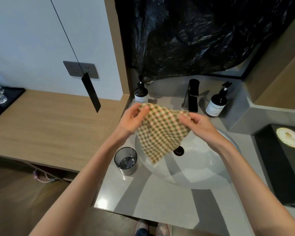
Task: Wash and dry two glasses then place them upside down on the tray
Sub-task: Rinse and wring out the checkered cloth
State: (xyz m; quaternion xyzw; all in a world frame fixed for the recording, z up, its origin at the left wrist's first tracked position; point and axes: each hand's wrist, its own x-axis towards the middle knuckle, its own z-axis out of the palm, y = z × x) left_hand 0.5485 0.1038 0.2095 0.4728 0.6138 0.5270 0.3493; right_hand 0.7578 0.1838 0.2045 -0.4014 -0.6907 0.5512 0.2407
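At the far left edge of the frame, a black tray [14, 96] sits on the wooden counter [49, 123]. At lower centre a smoky glass [125, 160] stands upright just beside the white basin [203, 167], untouched. Above it, the left hand [132, 120] and the right hand [198, 124] each pinch a top corner of a soft checked cloth [160, 133]. The glass looks fragile and may be slick if wet, so it is best gripped round its wall.

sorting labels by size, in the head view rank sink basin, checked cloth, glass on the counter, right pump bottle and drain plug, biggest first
1. sink basin
2. checked cloth, held nearer the camera
3. glass and right pump bottle: look about alike, so unranked
4. drain plug
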